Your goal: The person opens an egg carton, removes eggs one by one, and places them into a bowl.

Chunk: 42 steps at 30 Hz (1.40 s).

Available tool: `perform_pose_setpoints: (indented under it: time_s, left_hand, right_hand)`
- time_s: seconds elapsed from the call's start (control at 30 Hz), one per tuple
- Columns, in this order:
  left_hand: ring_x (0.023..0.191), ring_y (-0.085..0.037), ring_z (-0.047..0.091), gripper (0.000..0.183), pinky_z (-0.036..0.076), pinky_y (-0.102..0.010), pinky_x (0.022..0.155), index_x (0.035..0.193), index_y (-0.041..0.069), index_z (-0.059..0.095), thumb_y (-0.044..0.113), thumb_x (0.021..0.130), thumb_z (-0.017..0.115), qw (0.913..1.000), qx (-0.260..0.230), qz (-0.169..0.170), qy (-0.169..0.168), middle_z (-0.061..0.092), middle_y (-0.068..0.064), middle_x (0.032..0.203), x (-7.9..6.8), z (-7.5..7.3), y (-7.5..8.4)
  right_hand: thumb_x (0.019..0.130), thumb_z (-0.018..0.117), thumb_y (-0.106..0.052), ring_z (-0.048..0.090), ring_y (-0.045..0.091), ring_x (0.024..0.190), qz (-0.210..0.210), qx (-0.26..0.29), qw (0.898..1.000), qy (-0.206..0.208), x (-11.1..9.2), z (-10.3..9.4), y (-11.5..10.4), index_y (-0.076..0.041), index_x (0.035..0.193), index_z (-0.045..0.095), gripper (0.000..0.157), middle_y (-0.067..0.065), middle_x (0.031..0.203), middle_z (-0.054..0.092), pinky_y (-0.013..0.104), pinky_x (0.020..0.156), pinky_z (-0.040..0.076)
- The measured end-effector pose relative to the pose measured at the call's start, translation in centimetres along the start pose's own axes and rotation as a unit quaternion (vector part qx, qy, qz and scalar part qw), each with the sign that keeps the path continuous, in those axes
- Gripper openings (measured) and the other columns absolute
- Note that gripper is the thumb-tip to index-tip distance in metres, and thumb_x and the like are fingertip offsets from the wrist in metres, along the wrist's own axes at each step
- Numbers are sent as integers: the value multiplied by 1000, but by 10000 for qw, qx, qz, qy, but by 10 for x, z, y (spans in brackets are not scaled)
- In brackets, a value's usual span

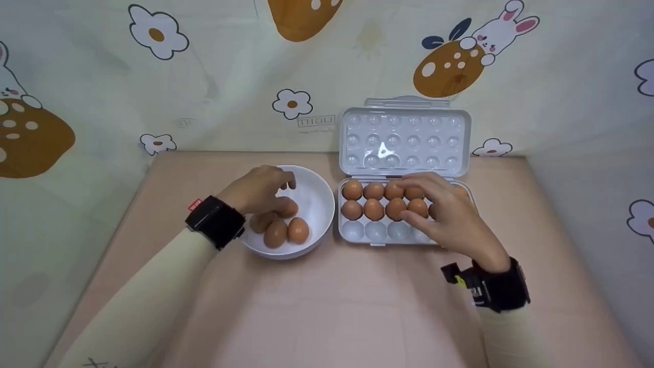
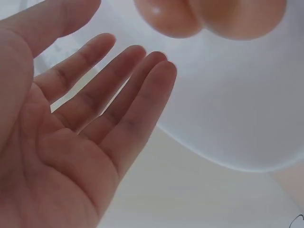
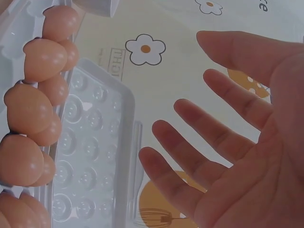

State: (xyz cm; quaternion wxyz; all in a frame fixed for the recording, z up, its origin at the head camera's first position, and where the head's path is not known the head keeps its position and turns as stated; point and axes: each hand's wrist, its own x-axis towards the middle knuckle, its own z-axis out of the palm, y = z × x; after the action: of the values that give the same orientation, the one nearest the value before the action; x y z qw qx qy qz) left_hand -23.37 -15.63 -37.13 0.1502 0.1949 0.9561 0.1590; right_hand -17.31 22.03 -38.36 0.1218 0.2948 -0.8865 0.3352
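Observation:
My left hand (image 1: 255,190) hovers over the left side of a white bowl (image 1: 321,207). In the left wrist view its fingers (image 2: 137,102) are extended and loosely spread, with nothing held. Several brown eggs (image 1: 298,230) lie in the bowl, partly hidden by that hand. My right hand (image 1: 452,217) is above the right part of an egg box (image 1: 357,236), thumb apart from the fingers and palm bare in the right wrist view. Brown eggs (image 1: 373,209) fill visible cups of the back and middle rows; the hand covers some of them. Front-row cups (image 1: 375,231) show no eggs.
The box's clear dimpled lid (image 1: 403,138) stands upright behind it, against a patterned cloth backdrop (image 1: 230,76). Bowl and box sit side by side on a pinkish table cover (image 1: 327,306). A small red tag (image 1: 195,204) shows beside the left wrist.

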Motion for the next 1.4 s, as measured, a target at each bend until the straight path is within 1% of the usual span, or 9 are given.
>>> perform_pose_setpoints:
  time_s: [0.2,0.33,0.47,0.63,0.8,1.03,1.13,1.27,1.4]
  left_hand:
    - [117,-28,61,33,52,-47,105,131,14,70,20,100,75,9960,-370,477,665,68,-6,127,-8,0,20]
    - [118,-28,63,39,53,-44,104,136,15,67,22,99,76,9881,-380,936,1158,67,-7,127,-11,6,33]
    - [127,-27,59,46,49,-44,111,142,14,63,22,99,77,9787,-432,1293,1537,64,-8,136,-14,16,45]
    - [130,-20,56,51,48,-38,112,144,19,61,23,97,79,9709,-647,1474,1773,61,0,138,-16,29,61]
    - [128,-19,56,50,49,-36,110,143,20,61,23,96,80,9616,-741,1756,1975,61,-1,137,-16,41,76]
    - [131,-18,52,51,46,-37,111,143,24,61,29,96,80,9573,-1100,1726,2043,59,4,142,-16,55,92]
    - [134,-19,51,53,45,-38,114,145,23,61,29,96,80,9538,-1203,1806,2080,57,2,148,-15,61,96]
    - [140,-22,49,56,43,-40,118,148,23,60,29,96,81,9498,-1325,1888,2113,55,-2,154,-13,70,101]
    - [137,-24,51,58,44,-41,117,147,18,60,27,95,82,9422,-1365,2073,2250,57,-4,149,-10,77,103]
  right_hand:
    - [89,87,-7,62,20,123,232,-186,9996,-28,-8,-8,11,-14,136,67,51,3,133,67,45,106,52]
    - [89,86,-9,61,21,121,394,-384,9985,-62,-12,-13,18,-15,136,68,50,4,135,66,47,103,52]
    - [88,85,-5,60,26,124,631,-485,9966,-224,-16,-18,22,-14,137,68,53,5,137,64,51,105,51]
    - [84,84,1,62,31,118,1055,-515,9919,-478,-18,-22,26,-11,133,69,53,10,133,64,53,100,54]
    - [84,82,1,61,34,118,1395,-557,9852,-825,-19,-24,30,-9,130,70,48,13,133,63,55,99,53]
    - [84,78,0,59,37,120,1747,-530,9763,-1162,-21,-24,38,-12,136,68,55,17,140,61,58,103,52]
    - [83,78,1,60,37,115,1814,-610,9737,-1239,-22,-23,40,-10,135,68,55,16,137,60,54,97,55]
    - [82,76,2,59,35,102,1901,-690,9705,-1314,-24,-20,41,-10,123,71,43,13,121,57,45,83,54]
    - [82,73,4,60,33,99,1888,-690,9705,-1332,-25,-17,43,-9,109,72,30,10,112,54,42,81,51]
